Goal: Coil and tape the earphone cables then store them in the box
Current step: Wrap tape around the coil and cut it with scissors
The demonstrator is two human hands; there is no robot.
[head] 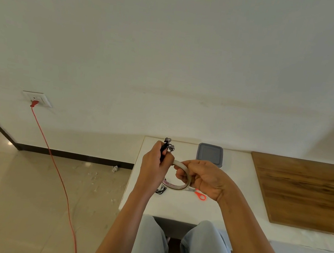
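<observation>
Taping seems in hand: just in front of the grey box (220, 159), the left hand (155, 163) grips the coiled earphones (168, 145), the right hand (204, 178) clasps the tape roll (180, 165); next, probably, a strip goes round the coil.

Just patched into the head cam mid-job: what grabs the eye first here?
Both hands meet above the white table: the left hand grips a coiled black earphone, and the right hand holds a tape roll beside it. Behind them sits the grey box. Far left, a red cable trails from the wall socket across the floor.
</observation>
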